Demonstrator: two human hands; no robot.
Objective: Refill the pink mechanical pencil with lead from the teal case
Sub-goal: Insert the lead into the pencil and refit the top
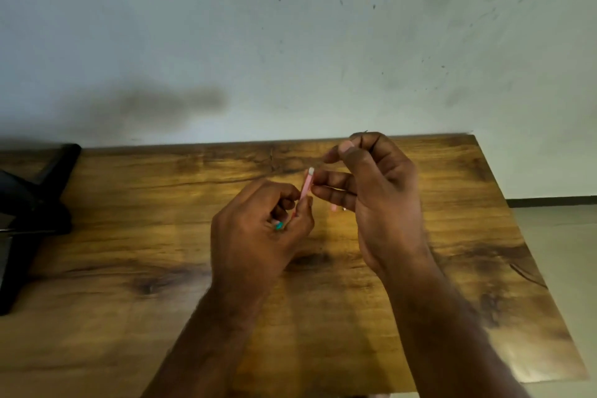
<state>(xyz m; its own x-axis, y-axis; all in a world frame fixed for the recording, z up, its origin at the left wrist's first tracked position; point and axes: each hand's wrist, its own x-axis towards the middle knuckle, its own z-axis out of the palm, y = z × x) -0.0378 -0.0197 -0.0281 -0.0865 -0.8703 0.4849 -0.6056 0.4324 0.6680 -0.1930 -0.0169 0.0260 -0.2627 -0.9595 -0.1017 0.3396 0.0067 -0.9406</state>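
Note:
My left hand is closed around the pink mechanical pencil. The pencil points up and away, and its white end shows at the top. A bit of the teal case peeks out between the fingers of the same hand. My right hand hovers just right of the pencil's top end. Its thumb and forefinger are pinched together, and a thin dark sliver that looks like a lead pokes out above them. The middle fingers of this hand touch the pencil's upper part.
A small pink piece and a tiny metallic bit lie on the wooden table under my right hand. A black stand sits at the table's left edge. The wall runs along the far edge, and the table's right edge drops to the floor.

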